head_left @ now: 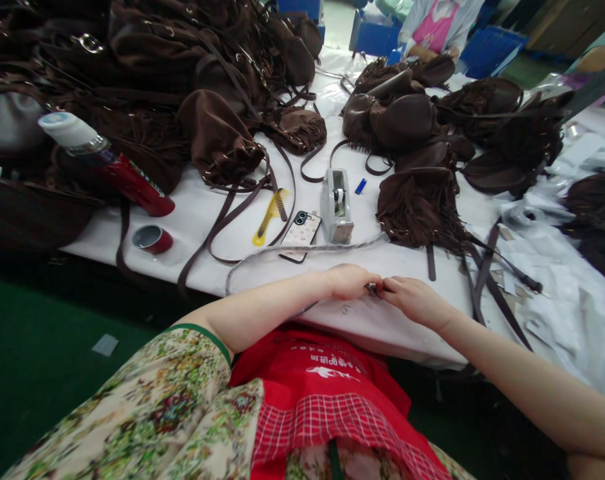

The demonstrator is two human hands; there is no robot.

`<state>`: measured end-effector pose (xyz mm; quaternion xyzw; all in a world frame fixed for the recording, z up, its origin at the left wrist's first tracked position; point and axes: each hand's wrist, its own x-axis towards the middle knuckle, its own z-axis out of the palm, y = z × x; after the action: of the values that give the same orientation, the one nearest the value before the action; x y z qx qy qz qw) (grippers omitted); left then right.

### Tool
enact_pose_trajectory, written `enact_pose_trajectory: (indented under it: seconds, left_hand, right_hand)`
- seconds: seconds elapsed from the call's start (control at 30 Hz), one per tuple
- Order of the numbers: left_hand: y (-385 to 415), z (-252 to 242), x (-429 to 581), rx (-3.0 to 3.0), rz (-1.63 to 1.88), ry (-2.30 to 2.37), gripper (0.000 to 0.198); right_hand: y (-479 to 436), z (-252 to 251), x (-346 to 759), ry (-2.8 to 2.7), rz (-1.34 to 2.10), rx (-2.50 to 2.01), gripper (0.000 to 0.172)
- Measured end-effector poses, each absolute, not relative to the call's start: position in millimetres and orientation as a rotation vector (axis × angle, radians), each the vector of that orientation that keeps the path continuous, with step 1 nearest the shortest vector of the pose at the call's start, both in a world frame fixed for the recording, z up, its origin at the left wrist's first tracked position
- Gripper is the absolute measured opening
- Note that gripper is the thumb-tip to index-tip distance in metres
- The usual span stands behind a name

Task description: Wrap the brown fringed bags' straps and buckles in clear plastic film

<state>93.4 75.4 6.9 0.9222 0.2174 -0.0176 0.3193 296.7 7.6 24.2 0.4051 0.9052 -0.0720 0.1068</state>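
Observation:
My left hand (350,280) and my right hand (415,300) meet at the near edge of the white table (282,273). Both are closed in a pinch on a small dark item (372,289) between their fingertips; I cannot make out what it is. A thin grey cord (292,251) loops across the table just beyond my left hand. A brown fringed suede bag (420,207) lies just past my hands, with brown straps (487,280) trailing to the right.
Piles of brown fringed bags (182,80) cover the far table. Nearer lie a tape dispenser (336,205), phone (301,233), yellow comb (270,215), blue lighter (361,186), red bottle (112,167) and red cup (152,239). White paper scraps (557,267) lie right. Another person (435,27) sits opposite.

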Motion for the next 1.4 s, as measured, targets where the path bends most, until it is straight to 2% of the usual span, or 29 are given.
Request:
enact_pose_trajectory:
  seconds: [0.13, 0.37, 0.67, 0.9, 1.07, 1.23, 1.4]
  left_hand:
    - [75.5, 10.2, 100.3, 2.528, -0.056, 0.548, 0.029]
    - [67.3, 3.7, 103.6, 2.621, -0.022, 0.685, 0.026]
    - [36.4, -10.2, 102.7, 2.524, 0.071, 0.945, 0.026]
    - [27.3, -11.2, 103.8, 2.517, 0.1, 0.976, 0.028]
    - [29.0, -13.2, 100.5, 2.422, 0.146, 0.906, 0.028]
    - [29.6, -16.9, 97.4, 2.123, 0.134, 1.051, 0.053]
    - [39.3, -12.5, 89.0, 2.169, 0.07, 0.922, 0.026]
  right_hand:
    - [5.1, 20.3, 299.8, 2.654, -0.292, 1.347, 0.028]
    - [10.6, 7.5, 298.9, 2.542, -0.815, 2.023, 0.022]
    - [-4.4, 9.9, 275.6, 2.119, -0.564, 2.476, 0.014]
    - [-4.0, 19.1, 259.4, 1.952, -0.469, 2.365, 0.034]
    - [8.7, 25.7, 254.0, 1.838, -0.47, 2.297, 0.025]
    - [12.7, 31.5, 248.2, 1.984, -0.253, 2.028, 0.024]
    - [15.7, 37.9, 249.3, 2.166, 0.045, 1.713, 0.029]
